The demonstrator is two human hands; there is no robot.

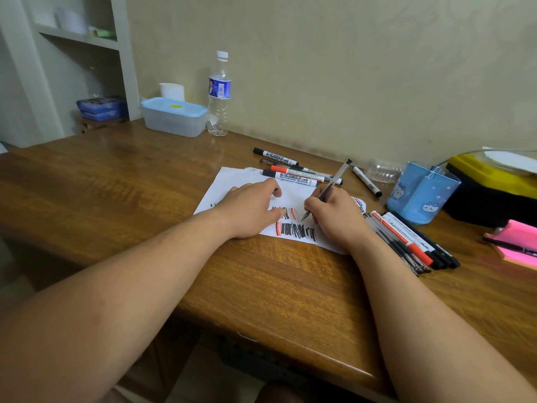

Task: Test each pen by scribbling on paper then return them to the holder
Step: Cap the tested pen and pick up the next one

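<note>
Nearest the lens, both forearms (145, 271) run up from the bottom edge toward mid-frame. Right-hand fingertips (310, 207) pinch a clear pen (329, 187) low on its barrel, just above the nib, and the right hand (337, 216) is curled round it. The pen looks light, stiff and smooth, so that low pinch seems the best hold for steady scribbling. Its nib points down and to the lower left, touching the paper (232, 181) among red and black scribbles. Its long axis rises toward the upper right, with the black end highest.

The left hand (250, 210) lies flat with its fingers extended, pressing the thin sheet, which would probably slide otherwise. Loose markers (293, 175) lie above the paper, and a row of pens (406, 242) lies to its right. The blue holder (421, 196) stands at right on the table (116, 175).
</note>
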